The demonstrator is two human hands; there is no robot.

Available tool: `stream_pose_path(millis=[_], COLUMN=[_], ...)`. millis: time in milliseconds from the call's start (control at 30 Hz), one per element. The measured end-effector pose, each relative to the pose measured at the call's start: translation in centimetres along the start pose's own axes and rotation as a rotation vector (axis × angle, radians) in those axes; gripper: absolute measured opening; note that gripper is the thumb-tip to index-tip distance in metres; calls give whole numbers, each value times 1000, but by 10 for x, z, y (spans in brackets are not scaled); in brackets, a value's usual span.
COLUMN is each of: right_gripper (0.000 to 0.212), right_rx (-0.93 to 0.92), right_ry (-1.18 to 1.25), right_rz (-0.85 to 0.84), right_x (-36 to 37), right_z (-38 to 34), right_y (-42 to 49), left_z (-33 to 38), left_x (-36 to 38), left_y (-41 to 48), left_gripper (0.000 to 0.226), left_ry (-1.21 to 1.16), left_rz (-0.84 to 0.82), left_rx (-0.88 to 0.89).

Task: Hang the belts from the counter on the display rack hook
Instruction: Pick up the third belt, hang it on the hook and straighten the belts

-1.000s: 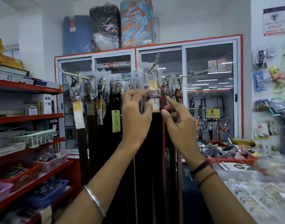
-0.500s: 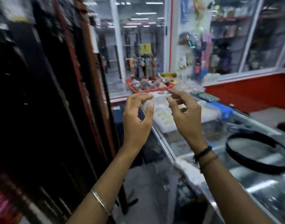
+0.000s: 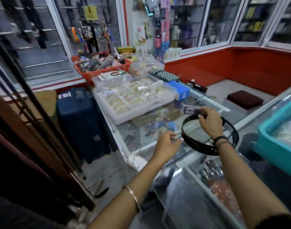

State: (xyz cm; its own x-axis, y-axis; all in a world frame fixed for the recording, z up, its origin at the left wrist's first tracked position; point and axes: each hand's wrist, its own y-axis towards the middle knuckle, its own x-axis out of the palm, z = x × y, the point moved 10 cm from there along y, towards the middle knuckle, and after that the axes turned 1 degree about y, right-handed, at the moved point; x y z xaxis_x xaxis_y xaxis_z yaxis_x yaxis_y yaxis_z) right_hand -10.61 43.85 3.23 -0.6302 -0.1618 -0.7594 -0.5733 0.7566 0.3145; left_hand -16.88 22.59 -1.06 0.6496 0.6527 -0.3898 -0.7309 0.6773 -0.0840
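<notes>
1. A black belt lies coiled in a loose loop on the glass counter, towards the right of the view
2. The right hand reaches over the loop, fingers closed on the belt's buckle end, which looks wrapped in clear plastic and is lifted a little off the glass
3. The left hand hovers just beside the near left edge of the loop, fingers loosely curled and partly open; whether the fingertips touch the belt cannot be told, and it grips nothing
4. A thin metal bangle sits on the left forearm, dark bands on the right wrist
5. Further back on the counter stand a clear tray of bangles and a red basket full of small goods
6. A teal tub sits at the right edge, and a blue suitcase stands on the floor to the left of the counter
7. Dark belts hanging on the rack fill the left side, blurred
</notes>
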Motion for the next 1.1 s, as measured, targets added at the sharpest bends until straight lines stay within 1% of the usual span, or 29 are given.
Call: stream_pose_path(millis=[67,167,233,267,300,400,467,533,600,667,800,900,1000,1100], right_gripper=[46,63,67,66,65,58,45,32,27,25,24,25,29,30], right_rx=[41,30,-12,-32,-49,-78,-75,-62,-54,-67,-126,-162,-229,-301], right_ry=[-161,-311,-366,-377,-384,-410,-407,-345,-299,-288,-203,-130,-36,129], right_rz=[-100,-291,-372,-384,-381,-325,-287,-274,-269,-231,-183,-212,-246,-282], right_x=[12,35,46,49,52,53,53,54,53,47,34,30,28,26], right_z=[21,38,45,46,47,44,42,39,33,21,-22,-59,-105,-157], right_y=[22,46,56,60,64,72,75,74,70,66,51,33,5,-33], left_z=[-8,-13,-12,-11,-10,-12,-15,-16,-17,-18,-18,-13,-11,-9], left_x=[29,54,63,65,67,71,71,66,54,34,-17,-60,-107,-161], left_y=[13,27,37,40,44,55,59,61,62,62,55,40,14,-26], left_gripper=[47,69,85,88,87,74,68,62,49,41,34,30,21,12], left_ry=[47,96,149,167,180,190,179,199,231,249,268,263,304,325], left_rz=[-55,-69,-41,-21,-7,-20,-29,-31,-6,39,127,194,289,421], left_rx=[-96,-217,-245,-247,-246,-266,-308,-324,-316,-298,-217,-147,-101,-64])
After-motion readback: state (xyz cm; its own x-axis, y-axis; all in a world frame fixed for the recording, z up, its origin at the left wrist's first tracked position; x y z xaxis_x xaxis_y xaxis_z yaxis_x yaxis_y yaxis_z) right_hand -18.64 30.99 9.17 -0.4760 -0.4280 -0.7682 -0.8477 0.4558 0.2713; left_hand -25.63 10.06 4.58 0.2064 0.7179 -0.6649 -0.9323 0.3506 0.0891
